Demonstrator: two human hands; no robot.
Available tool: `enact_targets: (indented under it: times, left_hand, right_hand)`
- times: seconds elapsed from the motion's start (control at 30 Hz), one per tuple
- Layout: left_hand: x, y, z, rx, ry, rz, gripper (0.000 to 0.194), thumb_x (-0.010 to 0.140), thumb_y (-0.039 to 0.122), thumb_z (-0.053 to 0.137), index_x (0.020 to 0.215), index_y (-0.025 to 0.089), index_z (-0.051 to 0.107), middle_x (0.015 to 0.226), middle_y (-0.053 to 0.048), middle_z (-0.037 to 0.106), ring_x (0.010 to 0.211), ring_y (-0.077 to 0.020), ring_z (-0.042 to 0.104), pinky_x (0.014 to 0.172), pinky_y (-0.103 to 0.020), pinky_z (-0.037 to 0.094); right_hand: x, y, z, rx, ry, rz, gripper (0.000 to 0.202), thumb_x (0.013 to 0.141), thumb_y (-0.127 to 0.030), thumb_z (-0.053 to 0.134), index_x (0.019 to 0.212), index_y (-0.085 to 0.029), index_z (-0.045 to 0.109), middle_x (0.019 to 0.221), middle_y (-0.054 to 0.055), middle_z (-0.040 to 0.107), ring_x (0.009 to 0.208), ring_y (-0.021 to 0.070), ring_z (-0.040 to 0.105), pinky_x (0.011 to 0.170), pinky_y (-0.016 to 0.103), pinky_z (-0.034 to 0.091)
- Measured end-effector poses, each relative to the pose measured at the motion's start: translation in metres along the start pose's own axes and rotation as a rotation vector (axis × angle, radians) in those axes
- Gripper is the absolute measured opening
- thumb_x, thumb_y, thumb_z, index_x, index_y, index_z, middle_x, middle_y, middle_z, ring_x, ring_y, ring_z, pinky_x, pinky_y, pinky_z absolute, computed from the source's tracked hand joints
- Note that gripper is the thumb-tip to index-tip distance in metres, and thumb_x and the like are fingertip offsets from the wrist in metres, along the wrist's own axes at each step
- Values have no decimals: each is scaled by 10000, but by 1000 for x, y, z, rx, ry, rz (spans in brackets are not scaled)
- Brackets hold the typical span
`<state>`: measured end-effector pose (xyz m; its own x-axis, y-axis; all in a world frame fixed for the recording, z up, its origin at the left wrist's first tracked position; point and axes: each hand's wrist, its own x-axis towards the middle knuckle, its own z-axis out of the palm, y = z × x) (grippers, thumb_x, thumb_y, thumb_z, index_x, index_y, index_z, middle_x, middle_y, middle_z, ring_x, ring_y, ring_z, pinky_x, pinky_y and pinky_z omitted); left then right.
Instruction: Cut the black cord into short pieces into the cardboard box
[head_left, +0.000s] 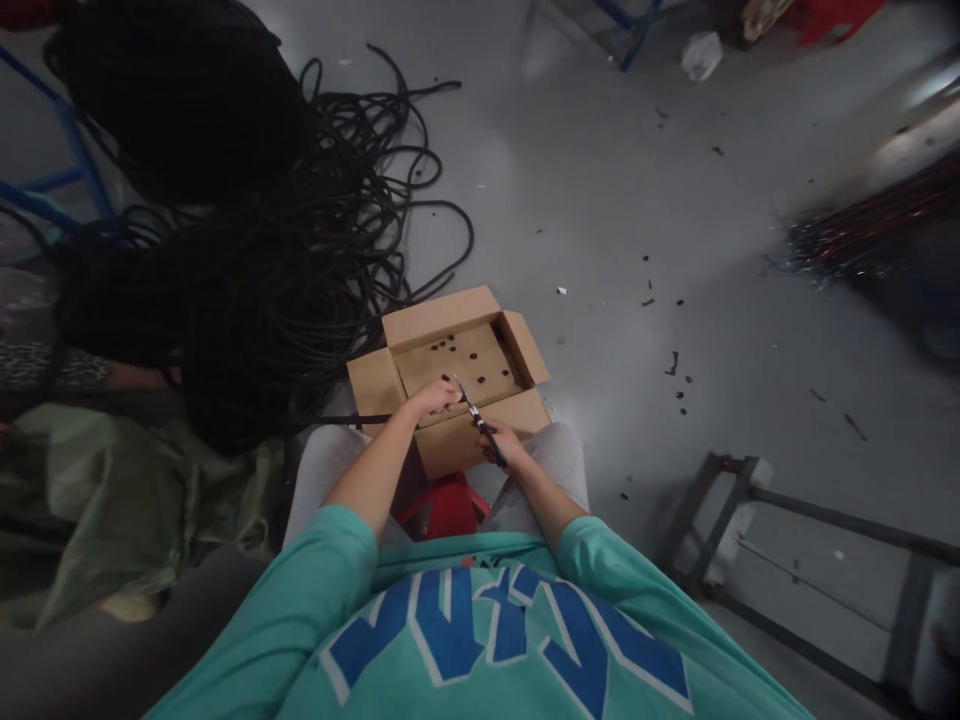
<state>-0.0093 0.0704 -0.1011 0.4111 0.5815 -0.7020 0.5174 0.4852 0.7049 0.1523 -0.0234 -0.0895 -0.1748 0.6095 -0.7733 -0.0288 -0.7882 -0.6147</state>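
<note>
A black cord (pixel 352 420) comes in from the left, and my left hand (pixel 435 398) is closed round it near its end. My right hand (pixel 508 448) grips a scissors-like cutting tool (pixel 491 436) with a black handle. Its slim metal blades point up and left, close to the fingers of my left hand. Whether the blades touch the cord I cannot tell. Both hands are above the near side of an open cardboard box (pixel 435 320), which rests by my knees. Several small black pieces (pixel 473 356) lie scattered on its bottom.
A large tangled heap of black cord (pixel 277 290) fills the floor to the left. Below it lies a green sheet (pixel 112 500); another person's leg (pixel 142 377) shows nearby. At right stands a dark metal frame (pixel 825 515). Black scraps (pixel 673 364) dot the grey floor.
</note>
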Motion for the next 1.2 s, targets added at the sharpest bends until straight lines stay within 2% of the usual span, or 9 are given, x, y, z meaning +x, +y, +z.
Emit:
enact_targets:
  times: [0.2,0.3,0.4,0.47,0.63,0.77,0.97,1.2]
  left_hand:
    - [-1,-2,-1,65,69,-26,126,640,207,531,553,124,494,382,55,385,328,-37,311,353,-168,210]
    - [-8,-2,-4,52,136,15,51,623,154,523,614,108,543,405,50,408,373,-48,360,383,-168,264]
    - [-18,0,-7,-26,231,151,194,653,159,506,824,105,580,511,43,467,443,-45,404,434,-158,319]
    - [-24,2,-7,-71,243,193,269,680,192,499,931,116,560,554,40,478,458,-43,410,445,-157,335]
    - [-37,11,-2,-57,179,89,189,731,261,469,765,95,552,504,40,440,346,-22,312,363,-162,236]
    - [-40,17,4,-100,88,46,168,746,240,446,764,102,541,465,59,389,322,-14,262,351,-165,179]
    - [-40,19,5,-103,32,17,146,739,193,432,750,95,540,445,60,366,323,-19,250,353,-172,161]
    - [-42,21,6,-141,30,17,176,740,254,463,728,96,540,454,57,367,341,-13,258,356,-164,161]
  right_hand:
    - [3,3,1,-40,22,-8,468,497,-169,521,965,-166,507,368,-111,352,302,49,326,335,166,188]
    - [-2,1,-1,4,12,-10,472,500,-172,508,972,-177,492,396,-112,345,319,44,313,350,169,195]
    - [-9,0,-5,46,-58,-62,493,500,-173,495,993,-194,480,470,-94,395,377,47,345,385,174,242]
    - [-13,0,-7,39,-127,-78,516,494,-168,506,1008,-202,476,547,-72,452,440,54,389,417,176,270]
    - [-18,0,-7,4,-219,-77,547,501,-158,519,1043,-205,469,649,-40,505,525,71,429,457,185,286]
    - [-19,-3,-7,7,-251,-107,542,507,-164,518,1047,-193,472,622,-49,481,484,62,398,445,191,271]
    - [-19,-5,-9,3,-285,-116,556,506,-174,528,1060,-184,474,616,-49,481,478,64,395,435,191,262]
    - [-17,-5,-8,1,-253,-107,575,495,-165,523,1066,-200,468,630,-45,483,506,66,390,449,186,262]
